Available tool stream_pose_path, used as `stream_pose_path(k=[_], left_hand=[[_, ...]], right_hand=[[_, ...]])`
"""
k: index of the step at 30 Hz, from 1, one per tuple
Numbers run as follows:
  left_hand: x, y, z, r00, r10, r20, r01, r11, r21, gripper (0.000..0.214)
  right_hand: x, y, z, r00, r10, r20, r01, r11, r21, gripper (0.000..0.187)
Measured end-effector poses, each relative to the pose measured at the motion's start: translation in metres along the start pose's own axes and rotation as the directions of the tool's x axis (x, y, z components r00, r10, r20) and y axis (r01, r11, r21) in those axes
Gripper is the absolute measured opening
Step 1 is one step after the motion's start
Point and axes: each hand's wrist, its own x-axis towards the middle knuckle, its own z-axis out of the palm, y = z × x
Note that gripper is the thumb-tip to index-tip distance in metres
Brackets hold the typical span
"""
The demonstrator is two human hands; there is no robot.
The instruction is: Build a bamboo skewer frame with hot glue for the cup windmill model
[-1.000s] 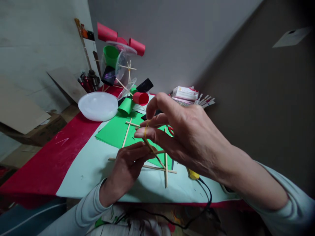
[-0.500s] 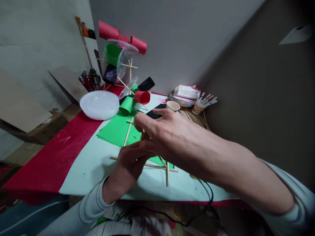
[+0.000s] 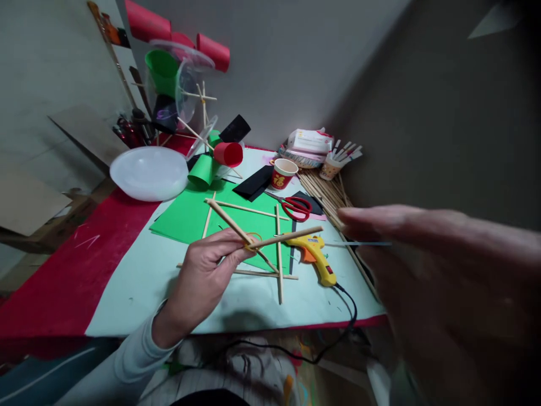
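My left hand pinches crossed wooden sticks where they meet. A thin yellowish rubber band loops at that joint. Beneath the hand, more sticks form a square frame lying partly over green paper. My right hand is at the right, large, close to the camera and blurred. Its upper finger stretches out to the left, and I see nothing held in it. A yellow hot glue gun lies between the hands, a thin glue stick reaching from its back towards the right hand.
Red-handled scissors, a red paper cup and black paper lie farther back. Loose sticks and a cup of markers are at the right. Rear left stand a white bowl and a cup-and-stick model.
My right hand has left the joint and moved right, towards the camera. My left hand still holds the sticks. The glue gun and scissors have come into sight as the view shifted.
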Motion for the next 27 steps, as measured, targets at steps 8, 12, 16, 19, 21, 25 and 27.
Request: stream_pose_path(k=[8,12,16,19,21,25,27], left_hand=[[0.001,0.0,-0.001,1.0,0.017,0.013,-0.018,0.998,0.061,0.019],[0.001,0.002,0.0,0.999,0.032,0.021,-0.033,0.997,0.076,0.024],[0.0,0.002,0.0,0.999,0.045,0.011,-0.046,0.997,0.063,0.03],[0.0,0.0,0.0,0.999,0.052,0.007,-0.052,0.996,0.072,0.031],[-0.001,-0.001,-0.001,0.998,0.059,0.005,-0.06,0.995,0.082,0.03],[0.0,-0.001,-0.002,0.998,0.056,0.016,-0.057,0.993,0.107,0.027],[0.0,0.0,-0.002,0.998,0.064,0.027,-0.067,0.991,0.118,0.026]], right_hand=[[-0.044,0.034,0.058,0.953,0.202,-0.228,-0.157,0.967,0.201,0.027],[-0.036,0.038,0.078,0.993,0.111,0.048,-0.119,0.964,0.239,0.026],[-0.024,0.032,0.095,0.993,-0.045,0.111,0.01,0.953,0.302,0.031],[-0.022,0.032,0.102,0.993,-0.086,0.078,0.06,0.956,0.286,0.028],[-0.022,0.036,0.102,0.991,-0.119,0.065,0.098,0.96,0.264,0.023],[-0.021,0.045,0.099,0.945,-0.326,-0.024,0.326,0.934,0.144,0.015],[-0.018,0.047,0.097,0.903,-0.429,-0.022,0.43,0.901,0.055,0.015]])
